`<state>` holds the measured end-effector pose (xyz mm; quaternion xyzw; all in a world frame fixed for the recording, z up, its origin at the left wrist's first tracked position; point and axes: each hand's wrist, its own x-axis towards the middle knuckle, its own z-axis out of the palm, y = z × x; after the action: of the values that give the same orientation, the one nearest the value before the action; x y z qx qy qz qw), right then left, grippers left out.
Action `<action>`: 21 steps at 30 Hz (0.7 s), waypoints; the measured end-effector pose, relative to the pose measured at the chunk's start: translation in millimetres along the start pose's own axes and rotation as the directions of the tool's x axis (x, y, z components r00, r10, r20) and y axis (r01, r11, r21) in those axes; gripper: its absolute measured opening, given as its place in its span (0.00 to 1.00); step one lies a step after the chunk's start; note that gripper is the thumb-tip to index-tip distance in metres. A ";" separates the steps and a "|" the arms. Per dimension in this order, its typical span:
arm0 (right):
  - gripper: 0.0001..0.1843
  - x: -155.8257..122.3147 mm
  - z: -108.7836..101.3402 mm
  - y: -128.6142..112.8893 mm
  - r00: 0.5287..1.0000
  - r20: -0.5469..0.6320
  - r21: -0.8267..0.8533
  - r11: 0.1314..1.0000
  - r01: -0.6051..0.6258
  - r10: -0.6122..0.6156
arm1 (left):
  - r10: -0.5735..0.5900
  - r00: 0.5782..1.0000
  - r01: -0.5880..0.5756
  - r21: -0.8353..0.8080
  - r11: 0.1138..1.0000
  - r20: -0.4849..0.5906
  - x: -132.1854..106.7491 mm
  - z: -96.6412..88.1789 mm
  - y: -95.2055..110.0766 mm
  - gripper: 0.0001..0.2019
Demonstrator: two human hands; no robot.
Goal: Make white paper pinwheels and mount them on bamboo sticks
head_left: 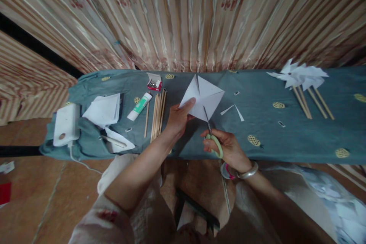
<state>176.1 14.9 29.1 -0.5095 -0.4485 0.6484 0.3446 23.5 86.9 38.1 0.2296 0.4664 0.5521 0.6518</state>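
My left hand (182,115) pinches a white paper square (210,93) by its left corner, thumb on top. Slits run in from several of its corners toward the middle. In my right hand (224,145) is a pair of scissors (216,145) with pale green handles. Their blades reach into the corner of the paper nearest me. Just right of the square, thin white paper slivers (239,113) lie on the cloth. Left of my left hand is a row of wooden sticks (157,116).
On the green cloth (268,137) to the left are a glue stick (139,106), a red box of small metal pieces (154,83), stacked paper (103,109), a pen (114,142) and a white corded device (67,124). Paper pinwheels (304,74) on sticks lie far right. A curtain (183,19) hangs behind.
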 end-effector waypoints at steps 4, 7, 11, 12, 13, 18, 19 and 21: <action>0.21 -0.4 -0.1 0.3 1.000 -0.003 -0.006 1.000 -0.001 0.001 | -0.007 1.000 0.007 0.016 1.000 0.002 -0.5 -0.5 -0.2 0.10; 0.21 -0.2 -0.9 0.8 1.000 0.004 -0.017 1.000 0.005 -0.005 | -0.002 1.000 0.002 0.002 1.000 0.012 -1.2 -0.5 -0.3 0.11; 0.21 0.0 -2.2 1.0 0.999 0.014 -0.041 0.999 0.030 -0.030 | -0.012 1.000 0.012 -0.008 1.000 0.014 -3.3 0.9 0.6 0.11; 0.21 0.0 -2.4 0.9 0.999 0.014 -0.050 0.998 0.035 -0.034 | -0.020 1.000 0.020 0.000 1.000 0.010 -4.0 1.4 0.9 0.11; 0.21 -0.1 -2.6 0.9 0.999 0.013 -0.057 0.998 0.037 -0.036 | -0.026 1.000 0.026 0.007 1.000 0.006 -4.5 1.8 1.2 0.11; 0.22 -0.2 -1.9 -0.2 1.000 0.000 -0.049 0.998 0.026 -0.026 | -0.020 0.999 0.021 -0.024 0.999 0.025 -5.6 2.8 0.8 0.11; 0.22 -0.2 -1.6 -0.6 1.000 -0.001 -0.043 0.999 0.023 -0.023 | -0.021 0.999 0.021 -0.025 0.999 0.026 -5.5 2.6 0.5 0.11; 0.22 -0.2 -1.1 -1.3 1.000 -0.002 -0.037 0.999 0.022 -0.022 | -0.022 0.999 0.023 -0.019 1.000 0.025 -5.2 1.8 -0.2 0.12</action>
<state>177.2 15.4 30.4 -0.5117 -0.4654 0.6357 0.3427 25.5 82.4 40.6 0.2248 0.4556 0.5463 0.6659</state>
